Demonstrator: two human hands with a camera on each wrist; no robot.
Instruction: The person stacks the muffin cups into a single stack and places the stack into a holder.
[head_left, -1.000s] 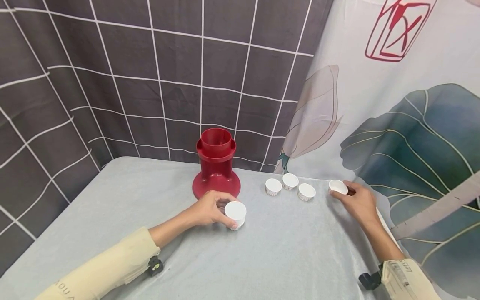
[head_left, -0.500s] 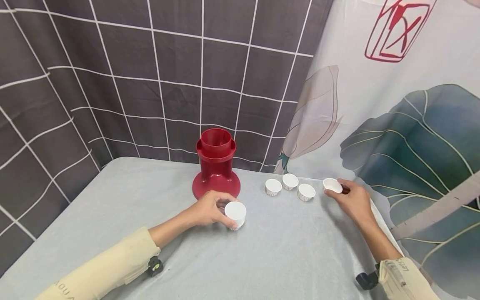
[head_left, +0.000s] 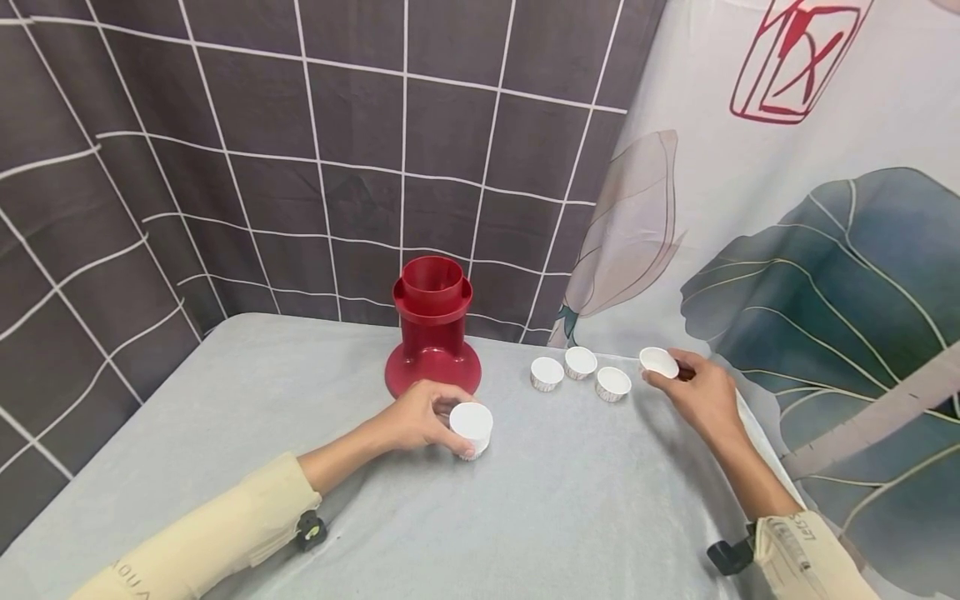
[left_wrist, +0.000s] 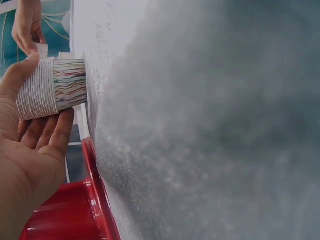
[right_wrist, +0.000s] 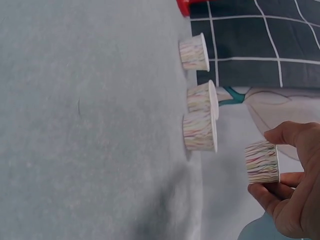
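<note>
Your left sleeve [head_left: 217,525]: dark letters [head_left: 129,575], well back from the cuff edge, look like "nov", rest unclear. Your right sleeve [head_left: 817,567]: "Less" or similar beside the cuff edge; finer print unreadable. White hanging [head_left: 697,83], in from its left edge: red seal-like sign [head_left: 786,98], X-shaped stroke inside, wording illegible.

The cup stack [left_wrist: 52,89] in your left hand [head_left: 423,419] shows ridged white above wavy red and green lines — and the cup [right_wrist: 262,162] in your right hand [head_left: 705,396] carries thin multicoloured streaks on white, as do the three cups [head_left: 613,386], more faintly. You have cream sleeves [head_left: 217,521], with grey lettering, a deep red stand [head_left: 433,335] and a pale grey tablecloth [head_left: 562,500]. The dark grey curtain [head_left: 352,117] bears a white grid, the white curtain [head_left: 697,83] a blue-green leaf [head_left: 862,258] and a red mark [head_left: 795,37].
</note>
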